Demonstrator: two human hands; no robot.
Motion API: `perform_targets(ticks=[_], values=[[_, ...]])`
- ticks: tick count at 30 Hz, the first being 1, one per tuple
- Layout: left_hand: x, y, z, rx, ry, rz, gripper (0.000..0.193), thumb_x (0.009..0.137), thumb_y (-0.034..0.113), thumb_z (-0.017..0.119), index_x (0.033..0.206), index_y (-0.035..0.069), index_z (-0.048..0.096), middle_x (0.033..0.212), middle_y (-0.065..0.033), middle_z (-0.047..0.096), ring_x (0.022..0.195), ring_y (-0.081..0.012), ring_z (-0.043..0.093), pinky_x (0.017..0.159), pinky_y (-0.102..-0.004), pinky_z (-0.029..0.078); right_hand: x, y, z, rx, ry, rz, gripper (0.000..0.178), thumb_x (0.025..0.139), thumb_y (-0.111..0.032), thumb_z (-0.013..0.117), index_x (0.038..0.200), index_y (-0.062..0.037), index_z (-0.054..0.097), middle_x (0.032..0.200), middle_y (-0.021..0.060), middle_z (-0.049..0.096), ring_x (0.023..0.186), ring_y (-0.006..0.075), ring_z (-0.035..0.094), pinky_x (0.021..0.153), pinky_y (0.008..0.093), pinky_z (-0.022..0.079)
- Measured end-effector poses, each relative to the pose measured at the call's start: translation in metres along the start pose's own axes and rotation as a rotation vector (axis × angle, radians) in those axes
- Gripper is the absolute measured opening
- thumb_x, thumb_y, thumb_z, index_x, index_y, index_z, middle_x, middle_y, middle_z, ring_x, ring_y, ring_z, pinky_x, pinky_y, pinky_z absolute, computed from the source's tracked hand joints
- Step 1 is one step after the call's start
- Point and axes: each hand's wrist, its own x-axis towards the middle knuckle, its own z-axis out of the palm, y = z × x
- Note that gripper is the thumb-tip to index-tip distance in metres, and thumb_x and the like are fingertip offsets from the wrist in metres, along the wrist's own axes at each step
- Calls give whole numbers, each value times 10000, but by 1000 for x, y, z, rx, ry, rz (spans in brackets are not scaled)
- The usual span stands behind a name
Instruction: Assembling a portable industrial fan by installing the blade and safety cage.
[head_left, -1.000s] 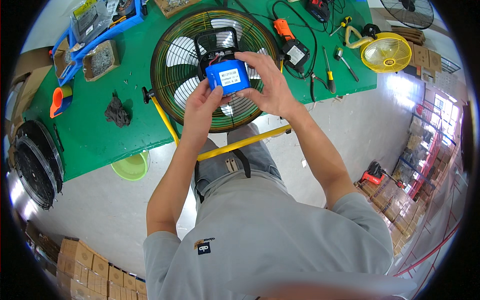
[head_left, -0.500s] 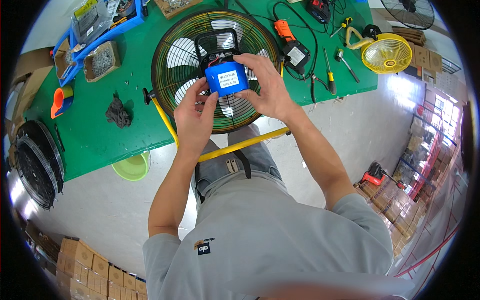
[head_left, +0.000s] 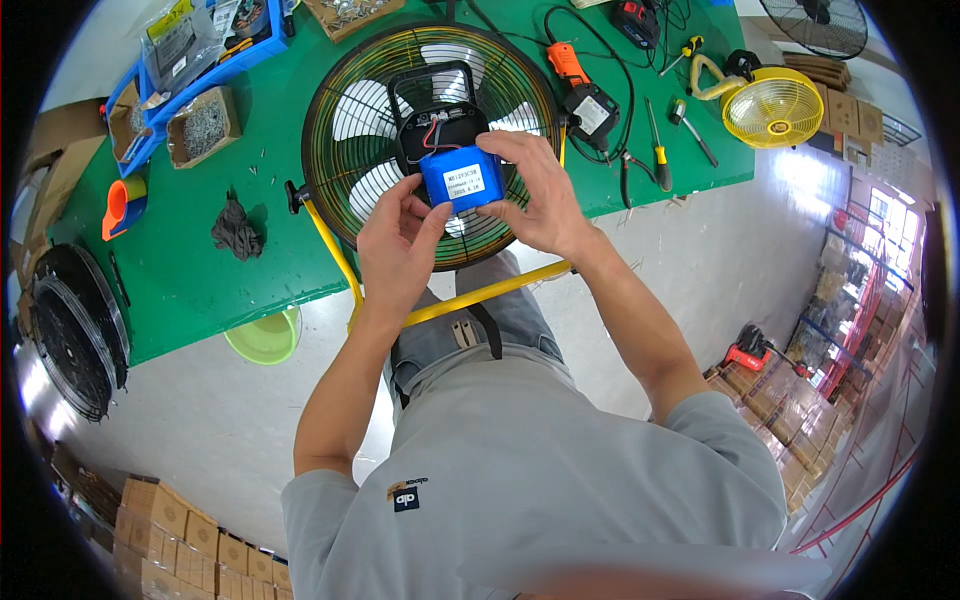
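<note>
Between my two hands I hold a blue battery pack [head_left: 462, 181] with a white label. My left hand [head_left: 402, 235] grips its left side, thumb at the lower corner. My right hand [head_left: 540, 190] closes on its right side, fingers along the top edge and thumb below. Red and dark wires run from the pack to an open black housing [head_left: 441, 125] with a handle, at the middle of a large round fan [head_left: 340, 105]. The fan has a dark wire guard, pale blades and a yellow tubular stand [head_left: 490, 291] toward my body.
On the green table [head_left: 180, 290] lie a dark rag [head_left: 236, 228], a box of screws [head_left: 204, 127] and an orange cup [head_left: 124, 207] at left. An orange-and-black power tool [head_left: 568, 65], pliers [head_left: 636, 175], screwdrivers [head_left: 660, 150] and a yellow fan [head_left: 773, 108] are at right.
Both hands have drawn the battery pack slightly toward my body and to the right. More of the black housing and the wires now shows.
</note>
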Motion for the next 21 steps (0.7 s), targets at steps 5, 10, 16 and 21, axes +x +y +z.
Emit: perform_targets(ticks=[5, 10, 16, 21], values=[[-2, -4, 2, 21, -15, -22, 506, 886, 158, 819, 1304, -40, 613, 903, -64, 647, 702, -107, 625, 649, -254, 522, -2, 2, 2, 7, 22, 13, 799, 650, -50, 898, 1373, -104, 561, 1395, 114, 609, 1309, 358, 552, 1094, 461, 460], [0, -1, 1, 32, -36, -58, 500, 906, 154, 811, 1338, -6, 618, 929, -15, 628, 763, -67, 589, 678, -214, 493, -1, 2, 2, 5, 25, 9, 815, 652, -54, 899, 1380, -98, 537, 1376, 137, 610, 1278, 380, 556, 1079, 462, 466], [0, -2, 1, 15, -42, -54, 510, 907, 164, 810, 1344, -4, 608, 943, -22, 630, 772, -75, 593, 682, -222, 499, -3, 3, 3, 10, 25, 26, 804, 667, -70, 896, 1386, -102, 537, 1385, 133, 610, 1285, 376, 554, 1084, 460, 464], [0, -2, 2, 10, -38, -46, 514, 895, 162, 813, 1329, -16, 603, 935, -45, 633, 762, -102, 623, 683, -244, 525, -4, 5, 4, 20, 25, 24, 799, 673, -67, 890, 1389, -102, 537, 1390, 134, 608, 1290, 375, 552, 1089, 460, 460]])
